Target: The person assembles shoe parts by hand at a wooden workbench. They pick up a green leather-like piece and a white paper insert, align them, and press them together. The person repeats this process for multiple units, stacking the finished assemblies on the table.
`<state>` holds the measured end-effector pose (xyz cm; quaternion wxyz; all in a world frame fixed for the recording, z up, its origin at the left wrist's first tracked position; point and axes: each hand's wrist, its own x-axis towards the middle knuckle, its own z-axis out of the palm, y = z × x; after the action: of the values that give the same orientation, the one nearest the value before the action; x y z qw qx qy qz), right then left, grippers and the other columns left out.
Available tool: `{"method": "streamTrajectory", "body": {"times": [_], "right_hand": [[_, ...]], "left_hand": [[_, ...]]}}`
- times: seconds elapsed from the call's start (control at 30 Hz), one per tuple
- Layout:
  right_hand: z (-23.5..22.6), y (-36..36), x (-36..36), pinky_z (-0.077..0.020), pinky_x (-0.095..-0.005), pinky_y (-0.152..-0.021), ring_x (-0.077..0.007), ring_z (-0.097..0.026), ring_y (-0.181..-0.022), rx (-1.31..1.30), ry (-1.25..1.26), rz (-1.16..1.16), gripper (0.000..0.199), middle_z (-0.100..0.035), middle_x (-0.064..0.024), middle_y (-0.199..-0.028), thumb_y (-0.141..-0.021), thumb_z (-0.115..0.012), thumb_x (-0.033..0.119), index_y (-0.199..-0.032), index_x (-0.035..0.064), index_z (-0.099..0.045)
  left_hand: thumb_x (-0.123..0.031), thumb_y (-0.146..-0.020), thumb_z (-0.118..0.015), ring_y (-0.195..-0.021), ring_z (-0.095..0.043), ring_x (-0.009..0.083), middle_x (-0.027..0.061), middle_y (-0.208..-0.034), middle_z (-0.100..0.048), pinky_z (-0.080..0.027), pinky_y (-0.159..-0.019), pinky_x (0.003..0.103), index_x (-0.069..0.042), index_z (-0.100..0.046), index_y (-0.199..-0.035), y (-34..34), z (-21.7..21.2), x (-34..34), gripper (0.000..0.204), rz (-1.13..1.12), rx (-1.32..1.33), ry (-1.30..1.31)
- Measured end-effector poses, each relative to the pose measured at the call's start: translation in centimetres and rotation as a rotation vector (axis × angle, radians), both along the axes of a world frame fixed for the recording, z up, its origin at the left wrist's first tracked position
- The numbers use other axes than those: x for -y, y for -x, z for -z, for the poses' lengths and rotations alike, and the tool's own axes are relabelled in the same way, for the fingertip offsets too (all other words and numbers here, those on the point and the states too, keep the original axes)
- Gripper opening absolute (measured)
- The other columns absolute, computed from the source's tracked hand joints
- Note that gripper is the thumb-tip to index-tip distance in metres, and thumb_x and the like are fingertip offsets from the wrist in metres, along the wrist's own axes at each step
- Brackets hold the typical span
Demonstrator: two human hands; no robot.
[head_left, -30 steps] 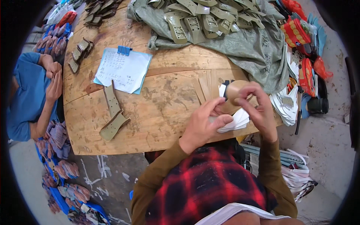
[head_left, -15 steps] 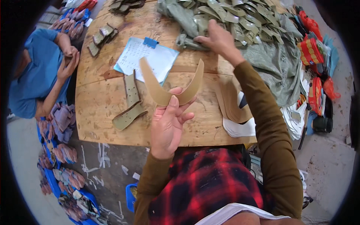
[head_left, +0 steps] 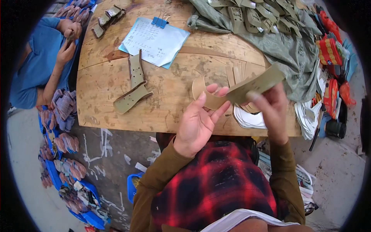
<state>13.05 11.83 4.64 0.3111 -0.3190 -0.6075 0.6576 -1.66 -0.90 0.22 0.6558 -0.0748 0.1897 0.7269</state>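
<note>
A thin tan curved piece (head_left: pixel 215 102), like a cut shoe part, sits between the thumb and fingers of my left hand (head_left: pixel 198 121). My right hand (head_left: pixel 275 112) grips an olive shoe-upper piece (head_left: pixel 262 82) with small holes, its fingers slightly smeared by motion. One end of the olive piece meets the tan piece at my left fingertips. Below my hands, a stack of tan curved pieces (head_left: pixel 236 73) lies on the wooden table (head_left: pixel 170 104), partly hidden. White curved sheets (head_left: pixel 247 118) lie beside it.
More olive pieces (head_left: pixel 259 15) are heaped on a grey-green sack (head_left: pixel 288 54) at the far right. Dark-edged olive pieces (head_left: pixel 136 73) lie left of centre, near a clipped paper (head_left: pixel 154 42). A co-worker in blue (head_left: pixel 36 62) sits at left, above bundled pieces in blue trays (head_left: pixel 54 174).
My right hand has come back from the heap with an olive piece and brought it against the tan one. My left hand has moved right. The co-worker's hands have risen.
</note>
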Motion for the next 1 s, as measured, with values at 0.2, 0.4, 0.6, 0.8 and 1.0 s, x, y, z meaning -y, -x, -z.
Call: {"method": "streamTrajectory", "body": {"times": [0.2, 0.4, 0.6, 0.8, 1.0], "right_hand": [[3.1, -1.6, 1.7, -0.0542, -0.0331, -0.068, -0.0236, -0.068, -0.083, 0.231, -0.625, -0.184, 0.038, -0.066, -0.0145, -0.104, -0.084, -0.071, 0.0, -0.118, -0.002, -0.054], [2.9, -0.8, 2.1, -0.0539, -0.037, -0.068, -0.0332, -0.069, -0.084, 0.151, -0.787, -0.206, 0.042, -0.067, -0.0173, -0.102, -0.08, -0.076, 0.001, -0.115, -0.0013, -0.054], [3.4, -0.4, 2.3, -0.0548, -0.0364, -0.067, -0.0322, -0.07, -0.083, 0.167, -0.826, -0.16, 0.043, -0.067, -0.0171, -0.103, -0.08, -0.077, 0.003, -0.116, -0.0024, -0.054], [3.5, -0.4, 2.2, -0.0557, -0.0361, -0.069, -0.0314, -0.07, -0.085, 0.19, -0.847, -0.161, 0.043, -0.067, -0.017, -0.105, -0.08, -0.077, 0.002, -0.117, -0.0033, -0.055], [3.7, -0.1, 2.5, -0.0559, -0.0367, -0.071, -0.032, -0.069, -0.086, 0.145, -0.866, -0.119, 0.044, -0.067, -0.0163, -0.105, -0.078, -0.076, -0.001, -0.116, -0.0032, -0.055]], "left_hand": [[-0.032, -0.107, -0.037, -0.13, -0.049, 0.0205, 0.014, -0.143, -0.05, -0.04, -0.11, 0.036, -0.008, -0.043, -0.139, -1.8, 0.0, 0.2, 0.04, 0.017, -0.03, 0.047], [-0.038, -0.107, -0.034, -0.129, -0.051, 0.0191, 0.0127, -0.143, -0.051, -0.041, -0.107, 0.035, -0.01, -0.041, -0.141, -2.3, 0.0, 0.4, 0.045, 0.037, -0.088, 0.061], [-0.04, -0.107, -0.034, -0.129, -0.051, 0.0194, 0.0124, -0.142, -0.052, -0.041, -0.107, 0.035, -0.009, -0.041, -0.142, -2.4, 0.2, 0.5, 0.047, 0.027, -0.12, 0.063], [-0.038, -0.107, -0.032, -0.129, -0.05, 0.02, 0.0127, -0.142, -0.052, -0.04, -0.109, 0.036, -0.008, -0.04, -0.142, -2.2, 0.4, 0.4, 0.047, 0.036, -0.138, 0.026], [-0.042, -0.107, -0.03, -0.126, -0.051, 0.0193, 0.0143, -0.145, -0.048, -0.043, -0.104, 0.035, -0.012, -0.041, -0.142, -2.3, 0.7, 0.5, 0.048, 0.077, -0.169, 0.049]]}}
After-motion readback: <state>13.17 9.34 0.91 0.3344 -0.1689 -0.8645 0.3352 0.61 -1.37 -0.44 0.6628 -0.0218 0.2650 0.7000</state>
